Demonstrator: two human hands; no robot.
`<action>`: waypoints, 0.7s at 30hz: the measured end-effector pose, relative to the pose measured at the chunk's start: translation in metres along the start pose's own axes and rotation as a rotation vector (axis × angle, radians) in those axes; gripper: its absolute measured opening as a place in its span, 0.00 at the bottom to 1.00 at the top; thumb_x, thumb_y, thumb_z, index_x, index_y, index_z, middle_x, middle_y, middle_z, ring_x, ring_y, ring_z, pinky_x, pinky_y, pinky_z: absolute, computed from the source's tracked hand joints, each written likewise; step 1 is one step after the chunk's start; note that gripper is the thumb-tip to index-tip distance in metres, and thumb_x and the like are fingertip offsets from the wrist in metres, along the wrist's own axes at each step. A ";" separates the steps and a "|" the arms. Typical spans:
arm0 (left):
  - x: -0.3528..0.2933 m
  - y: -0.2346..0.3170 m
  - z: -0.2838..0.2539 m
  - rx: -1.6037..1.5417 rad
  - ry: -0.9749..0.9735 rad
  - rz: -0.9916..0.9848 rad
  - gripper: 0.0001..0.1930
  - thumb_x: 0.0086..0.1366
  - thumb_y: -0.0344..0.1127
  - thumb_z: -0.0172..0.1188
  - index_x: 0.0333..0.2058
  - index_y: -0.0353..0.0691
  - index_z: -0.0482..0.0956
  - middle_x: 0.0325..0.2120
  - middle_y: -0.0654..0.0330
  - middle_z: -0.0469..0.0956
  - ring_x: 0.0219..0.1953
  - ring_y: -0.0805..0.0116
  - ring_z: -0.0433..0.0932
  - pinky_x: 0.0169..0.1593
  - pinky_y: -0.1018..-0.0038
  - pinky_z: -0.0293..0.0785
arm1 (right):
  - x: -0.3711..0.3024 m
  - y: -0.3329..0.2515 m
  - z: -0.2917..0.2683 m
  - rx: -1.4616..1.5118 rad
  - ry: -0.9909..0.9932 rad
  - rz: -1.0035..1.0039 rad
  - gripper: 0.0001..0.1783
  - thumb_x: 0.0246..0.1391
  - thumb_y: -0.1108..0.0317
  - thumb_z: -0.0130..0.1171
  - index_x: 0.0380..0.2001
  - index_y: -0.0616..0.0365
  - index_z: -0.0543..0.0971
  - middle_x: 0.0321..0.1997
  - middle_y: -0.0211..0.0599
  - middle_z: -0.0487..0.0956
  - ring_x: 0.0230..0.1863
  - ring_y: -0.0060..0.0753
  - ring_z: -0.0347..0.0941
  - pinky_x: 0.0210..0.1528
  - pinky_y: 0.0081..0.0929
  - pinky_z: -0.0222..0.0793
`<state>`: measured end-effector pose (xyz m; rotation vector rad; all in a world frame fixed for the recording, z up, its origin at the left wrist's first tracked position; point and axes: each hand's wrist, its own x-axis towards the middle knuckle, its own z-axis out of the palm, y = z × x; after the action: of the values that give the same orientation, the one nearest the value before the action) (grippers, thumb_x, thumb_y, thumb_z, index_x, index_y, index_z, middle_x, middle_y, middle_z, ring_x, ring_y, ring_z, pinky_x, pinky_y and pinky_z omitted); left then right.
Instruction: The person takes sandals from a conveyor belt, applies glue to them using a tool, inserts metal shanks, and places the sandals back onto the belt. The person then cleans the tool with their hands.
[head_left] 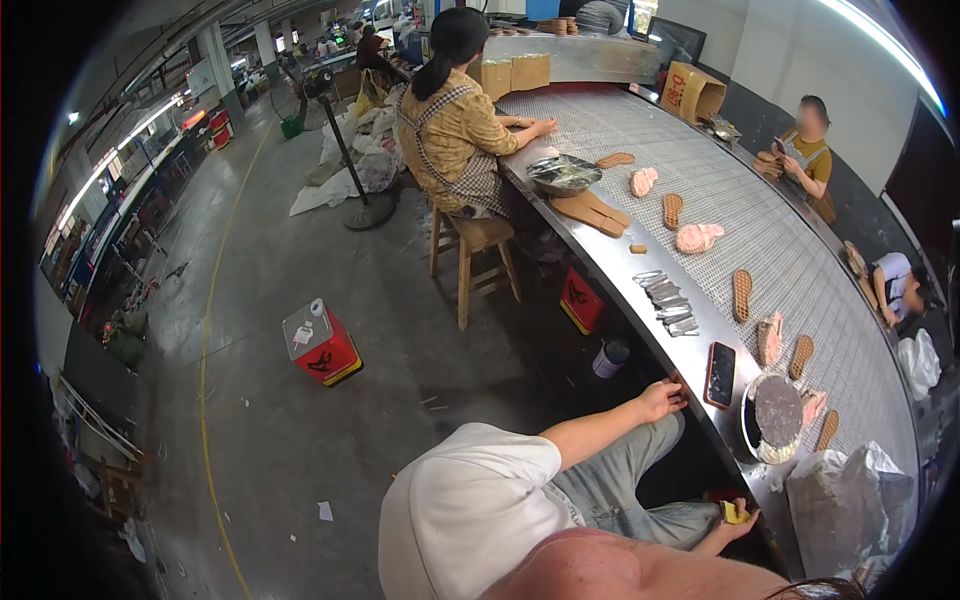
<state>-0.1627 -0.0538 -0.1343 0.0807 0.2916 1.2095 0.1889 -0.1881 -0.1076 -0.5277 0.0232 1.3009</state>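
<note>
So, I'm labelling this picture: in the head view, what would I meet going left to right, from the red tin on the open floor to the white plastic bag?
Red tin → wooden stool → left hand → phone → white plastic bag.

Yellow piece (734, 514) — brown soles (741, 296)

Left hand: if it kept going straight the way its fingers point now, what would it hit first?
Most likely the metal table edge, just past the fingertips of the left hand. Depth is unclear here: it may already touch the edge or pass underneath.
</note>
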 end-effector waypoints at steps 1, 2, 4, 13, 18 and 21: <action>0.000 0.000 -0.001 0.001 0.001 -0.003 0.06 0.64 0.28 0.51 0.39 0.47 0.70 0.37 0.62 0.74 0.42 0.65 0.73 0.52 0.61 0.71 | -0.001 0.000 0.000 0.004 0.000 0.008 0.26 0.54 0.49 0.54 0.16 0.50 0.53 0.15 0.28 0.53 0.20 0.23 0.54 0.27 0.21 0.50; 0.000 -0.001 -0.001 -0.004 0.000 -0.007 0.06 0.65 0.29 0.51 0.40 0.48 0.70 0.37 0.63 0.74 0.41 0.66 0.74 0.51 0.61 0.72 | 0.003 -0.002 -0.003 0.006 -0.003 0.018 0.27 0.54 0.49 0.54 0.16 0.50 0.53 0.15 0.28 0.53 0.20 0.24 0.53 0.28 0.21 0.50; 0.001 0.000 -0.001 -0.010 -0.001 -0.011 0.06 0.65 0.29 0.50 0.40 0.49 0.69 0.38 0.63 0.74 0.41 0.66 0.74 0.50 0.61 0.73 | 0.008 -0.004 -0.009 0.002 -0.005 0.015 0.27 0.54 0.49 0.54 0.16 0.50 0.53 0.15 0.28 0.53 0.19 0.24 0.53 0.28 0.22 0.50; -0.008 0.004 0.002 0.021 -0.034 0.000 0.09 0.65 0.27 0.47 0.41 0.50 0.69 0.39 0.62 0.74 0.44 0.64 0.75 0.51 0.60 0.73 | 0.014 -0.007 -0.020 0.036 0.006 -0.009 0.26 0.54 0.54 0.55 0.16 0.52 0.53 0.14 0.30 0.53 0.18 0.24 0.52 0.25 0.21 0.49; -0.011 0.004 0.005 0.040 -0.043 0.020 0.10 0.65 0.26 0.47 0.42 0.48 0.69 0.41 0.62 0.74 0.44 0.64 0.75 0.51 0.60 0.72 | 0.022 -0.011 -0.030 0.022 -0.024 -0.011 0.25 0.55 0.55 0.55 0.17 0.53 0.54 0.14 0.30 0.53 0.18 0.24 0.52 0.24 0.20 0.49; -0.011 0.002 0.006 0.031 0.025 0.004 0.09 0.64 0.26 0.48 0.41 0.46 0.70 0.39 0.62 0.75 0.43 0.63 0.75 0.52 0.61 0.72 | 0.013 -0.003 -0.017 -0.005 0.039 -0.071 0.25 0.55 0.54 0.54 0.16 0.52 0.54 0.14 0.30 0.53 0.18 0.24 0.53 0.25 0.20 0.50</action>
<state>-0.1661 -0.0625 -0.1264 0.0929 0.3318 1.2109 0.2003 -0.1835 -0.1257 -0.5539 0.0332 1.2215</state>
